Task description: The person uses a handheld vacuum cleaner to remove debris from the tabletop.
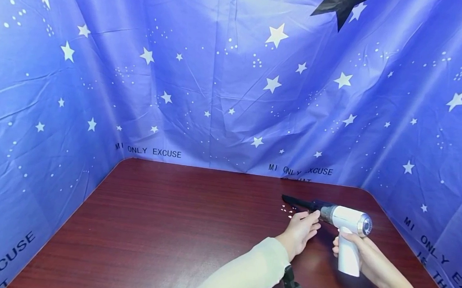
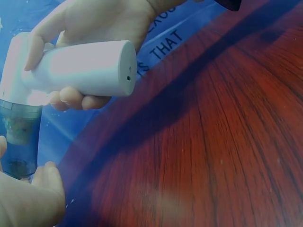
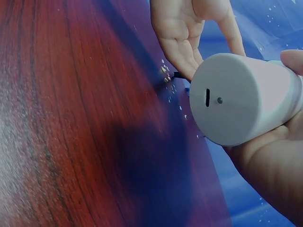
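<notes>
A white handheld vacuum (image 1: 347, 218) with a clear dust chamber (image 2: 21, 142) points left across the wooden table in the head view. My right hand (image 1: 370, 256) grips its upright handle, thumb high up near the body. My left hand (image 1: 300, 231) is at the front end, thumb and fingers on either side of the chamber where the black nozzle (image 1: 296, 201) begins. Small pale crumbs (image 1: 288, 210) lie on the table beside the nozzle tip. In the right wrist view, the handle's round base (image 3: 220, 99) covers the chamber and much of the nozzle.
The dark red wooden table (image 1: 147, 228) has a blue star-printed cloth (image 1: 220, 71) hanging behind it and on both sides. The right-hand cloth is close to my right forearm. A black wrist mount (image 1: 293, 284) sticks out from my left sleeve.
</notes>
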Action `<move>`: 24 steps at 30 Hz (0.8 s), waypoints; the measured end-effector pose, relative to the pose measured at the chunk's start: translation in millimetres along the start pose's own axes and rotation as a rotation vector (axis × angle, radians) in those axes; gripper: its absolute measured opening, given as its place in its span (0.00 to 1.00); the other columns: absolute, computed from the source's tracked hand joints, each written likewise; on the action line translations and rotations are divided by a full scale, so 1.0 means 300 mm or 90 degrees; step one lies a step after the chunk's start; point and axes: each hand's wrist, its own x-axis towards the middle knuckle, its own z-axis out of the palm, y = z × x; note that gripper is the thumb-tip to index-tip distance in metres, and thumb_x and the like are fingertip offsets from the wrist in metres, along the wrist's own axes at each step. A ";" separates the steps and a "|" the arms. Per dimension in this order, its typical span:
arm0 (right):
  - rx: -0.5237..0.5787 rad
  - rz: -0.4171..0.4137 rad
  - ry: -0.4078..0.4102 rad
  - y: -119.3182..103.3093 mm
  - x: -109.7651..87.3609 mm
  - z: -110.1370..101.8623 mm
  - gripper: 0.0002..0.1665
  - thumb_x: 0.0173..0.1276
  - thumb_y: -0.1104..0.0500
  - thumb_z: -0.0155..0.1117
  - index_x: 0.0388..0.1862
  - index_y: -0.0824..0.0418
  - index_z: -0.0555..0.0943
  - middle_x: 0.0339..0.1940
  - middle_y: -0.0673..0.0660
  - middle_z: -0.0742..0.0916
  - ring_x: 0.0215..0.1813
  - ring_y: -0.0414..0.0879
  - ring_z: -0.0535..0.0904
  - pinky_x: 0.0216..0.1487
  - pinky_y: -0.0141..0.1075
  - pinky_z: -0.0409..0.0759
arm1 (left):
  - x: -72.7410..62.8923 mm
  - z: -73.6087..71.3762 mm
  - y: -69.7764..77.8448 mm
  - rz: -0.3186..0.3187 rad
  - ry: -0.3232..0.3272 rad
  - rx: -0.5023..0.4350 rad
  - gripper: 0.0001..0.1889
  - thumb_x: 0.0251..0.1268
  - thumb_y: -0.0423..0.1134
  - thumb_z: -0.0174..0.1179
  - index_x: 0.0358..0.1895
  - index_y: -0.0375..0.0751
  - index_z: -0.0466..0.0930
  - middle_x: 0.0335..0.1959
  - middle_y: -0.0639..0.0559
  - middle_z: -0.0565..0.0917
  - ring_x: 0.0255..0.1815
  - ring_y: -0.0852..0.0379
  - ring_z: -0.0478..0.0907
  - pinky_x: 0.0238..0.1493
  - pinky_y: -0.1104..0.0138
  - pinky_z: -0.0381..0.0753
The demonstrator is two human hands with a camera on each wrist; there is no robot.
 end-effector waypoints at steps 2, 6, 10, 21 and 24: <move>-0.005 0.006 0.005 0.001 0.002 0.001 0.16 0.84 0.61 0.37 0.51 0.49 0.75 0.42 0.50 0.85 0.45 0.44 0.85 0.47 0.40 0.86 | -0.001 -0.006 0.004 0.002 -0.007 -0.007 0.26 0.68 0.37 0.65 0.61 0.24 0.68 0.50 0.32 0.84 0.57 0.35 0.80 0.62 0.49 0.77; -0.014 0.010 0.006 -0.003 0.000 0.001 0.16 0.84 0.61 0.37 0.51 0.49 0.75 0.42 0.51 0.85 0.45 0.44 0.85 0.48 0.39 0.85 | -0.007 -0.011 0.010 0.000 -0.015 -0.007 0.26 0.69 0.37 0.65 0.62 0.23 0.68 0.50 0.34 0.84 0.58 0.35 0.79 0.62 0.50 0.77; -0.016 0.014 -0.003 -0.014 -0.006 -0.004 0.18 0.84 0.60 0.37 0.49 0.50 0.77 0.41 0.50 0.85 0.44 0.43 0.85 0.48 0.40 0.86 | -0.015 -0.013 0.009 -0.003 -0.022 -0.011 0.28 0.69 0.36 0.64 0.63 0.22 0.66 0.51 0.32 0.83 0.58 0.35 0.79 0.63 0.50 0.76; -0.008 0.045 -0.045 -0.034 -0.038 -0.039 0.21 0.84 0.61 0.36 0.49 0.48 0.79 0.42 0.50 0.86 0.45 0.42 0.84 0.49 0.41 0.85 | -0.042 -0.005 -0.005 -0.009 -0.031 -0.025 0.25 0.69 0.34 0.64 0.61 0.21 0.68 0.50 0.32 0.84 0.57 0.35 0.80 0.63 0.49 0.76; -0.009 0.046 -0.058 -0.038 -0.049 -0.050 0.22 0.84 0.61 0.35 0.49 0.48 0.80 0.43 0.50 0.86 0.46 0.42 0.84 0.50 0.41 0.85 | -0.050 0.000 -0.010 -0.008 -0.032 -0.025 0.22 0.69 0.34 0.64 0.58 0.23 0.70 0.49 0.33 0.84 0.57 0.35 0.80 0.62 0.49 0.77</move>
